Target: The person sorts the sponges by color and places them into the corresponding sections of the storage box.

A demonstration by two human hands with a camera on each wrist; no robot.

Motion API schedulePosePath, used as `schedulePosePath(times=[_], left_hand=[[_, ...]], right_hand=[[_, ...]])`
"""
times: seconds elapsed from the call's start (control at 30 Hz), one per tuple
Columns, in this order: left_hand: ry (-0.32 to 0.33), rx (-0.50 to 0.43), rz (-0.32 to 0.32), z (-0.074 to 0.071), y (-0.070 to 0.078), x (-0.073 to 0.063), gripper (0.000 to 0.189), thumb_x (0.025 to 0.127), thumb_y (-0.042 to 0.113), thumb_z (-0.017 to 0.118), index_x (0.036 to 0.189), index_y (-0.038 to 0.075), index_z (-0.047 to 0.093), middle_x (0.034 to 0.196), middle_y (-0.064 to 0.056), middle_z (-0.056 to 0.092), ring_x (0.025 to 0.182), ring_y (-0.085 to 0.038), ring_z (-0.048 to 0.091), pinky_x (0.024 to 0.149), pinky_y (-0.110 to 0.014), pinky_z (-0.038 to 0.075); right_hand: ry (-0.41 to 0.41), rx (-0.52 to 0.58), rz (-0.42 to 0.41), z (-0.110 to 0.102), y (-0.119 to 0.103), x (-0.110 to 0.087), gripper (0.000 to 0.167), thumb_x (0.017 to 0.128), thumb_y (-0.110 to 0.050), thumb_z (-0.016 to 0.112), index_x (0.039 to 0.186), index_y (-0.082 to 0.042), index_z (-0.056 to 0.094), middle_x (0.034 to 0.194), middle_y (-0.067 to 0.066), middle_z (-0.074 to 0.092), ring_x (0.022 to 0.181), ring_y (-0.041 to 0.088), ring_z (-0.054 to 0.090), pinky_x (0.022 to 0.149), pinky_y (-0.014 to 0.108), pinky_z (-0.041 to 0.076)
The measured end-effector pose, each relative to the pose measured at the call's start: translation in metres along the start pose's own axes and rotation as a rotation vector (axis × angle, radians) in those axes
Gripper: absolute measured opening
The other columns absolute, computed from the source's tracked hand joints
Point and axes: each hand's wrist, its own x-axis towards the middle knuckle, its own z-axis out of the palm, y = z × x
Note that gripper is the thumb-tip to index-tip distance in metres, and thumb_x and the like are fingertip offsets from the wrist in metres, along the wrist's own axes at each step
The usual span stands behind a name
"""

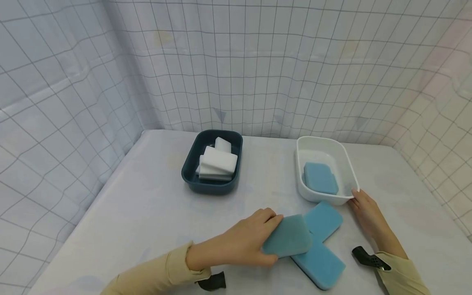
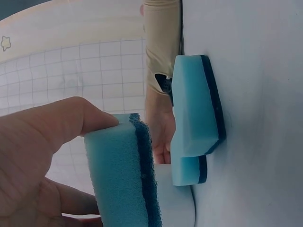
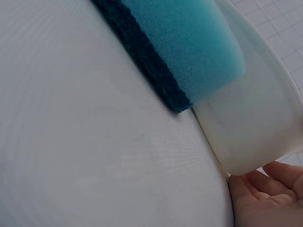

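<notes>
My left hand (image 1: 245, 239) grips a light-blue sponge (image 1: 289, 237) between thumb and fingers, raised and tilted over the table. The left wrist view shows the dark scouring layer on one face of this held sponge (image 2: 118, 175). Two more blue sponges lie just to its right, the nearer one (image 1: 322, 264) overlapping the farther one (image 1: 324, 221). My right hand (image 1: 370, 217) holds the near right corner of a white tub (image 1: 346, 180), its fingers curled against the outer wall in the right wrist view. Stacked blue sponges (image 1: 320, 177) lie inside that tub.
A dark blue tub (image 1: 210, 188) at the back left holds several white blocks (image 1: 220, 159), piled unevenly. A white cloth covers the table (image 1: 147, 213). Checkered curtains (image 1: 254, 69) hang behind it and at both sides.
</notes>
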Motion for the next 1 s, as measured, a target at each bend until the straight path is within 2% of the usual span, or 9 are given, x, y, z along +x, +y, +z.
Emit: schedulePosePath(times=[0.27, 0.57, 0.83, 1.0], left_hand=[[-0.012, 0.018, -0.016, -0.004, 0.000, 0.009, 0.071, 0.079, 0.036, 0.065, 0.138, 0.004, 0.042, 0.124, -0.005, 0.049, 0.101, -0.009, 0.046, 0.080, -0.013, 0.046], [0.037, 0.024, -0.026, 0.000, -0.006, 0.023, 0.072, 0.079, 0.036, 0.066, 0.139, 0.005, 0.041, 0.126, -0.005, 0.048, 0.103, -0.010, 0.047, 0.081, -0.014, 0.047], [0.085, 0.019, -0.010, 0.003, -0.008, 0.037, 0.071, 0.080, 0.034, 0.067, 0.138, 0.003, 0.041, 0.126, -0.006, 0.048, 0.104, -0.012, 0.047, 0.083, -0.015, 0.047], [0.088, 0.008, -0.019, 0.002, -0.008, 0.043, 0.070, 0.080, 0.033, 0.066, 0.139, 0.003, 0.041, 0.128, -0.006, 0.048, 0.106, -0.013, 0.047, 0.084, -0.017, 0.046]], right_hand=[[0.009, 0.006, -0.002, 0.001, 0.000, 0.001, 0.077, 0.101, -0.044, 0.027, 0.147, 0.002, -0.014, 0.155, 0.022, -0.016, 0.144, 0.035, -0.009, 0.118, 0.033, 0.008], [0.004, 0.007, -0.010, 0.001, -0.001, -0.001, 0.076, 0.101, -0.043, 0.027, 0.147, 0.002, -0.014, 0.155, 0.022, -0.016, 0.144, 0.036, -0.009, 0.118, 0.026, 0.012], [0.013, -0.001, 0.014, 0.003, -0.003, -0.001, 0.078, 0.100, -0.047, 0.027, 0.147, 0.000, -0.015, 0.155, 0.021, -0.016, 0.144, 0.035, -0.010, 0.118, 0.039, 0.004], [0.019, -0.006, 0.021, 0.002, -0.002, 0.000, 0.079, 0.100, -0.047, 0.027, 0.147, 0.000, -0.015, 0.155, 0.021, -0.017, 0.144, 0.035, -0.010, 0.117, 0.041, 0.003]])
